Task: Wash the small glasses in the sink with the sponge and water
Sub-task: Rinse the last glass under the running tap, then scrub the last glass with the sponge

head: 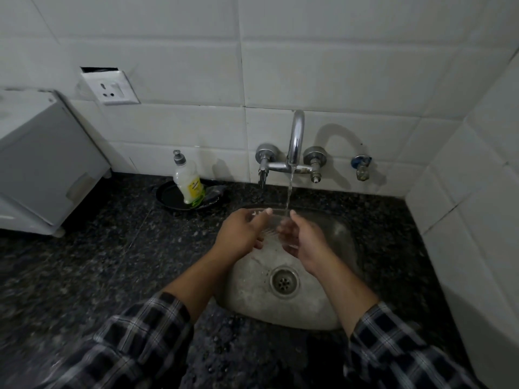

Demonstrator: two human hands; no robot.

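A small clear glass (276, 233) is held between both my hands over the steel sink (331, 313). It is blurred and hard to make out. A thin stream of water (289, 192) falls from the tap (297, 136) onto it. My left hand (241, 234) cups the glass from the left, thumb up, with a white fleck of foam on the fingers. My right hand (304, 240) grips it from the right. No sponge shows in either hand.
The drain (284, 281) lies below my hands. A soap bottle (188, 182) stands in a black dish (168, 196) on the dark granite counter (112, 248), with a grey wad (214, 192) beside it. A white appliance (42, 164) is at left, tiled walls behind and at right.
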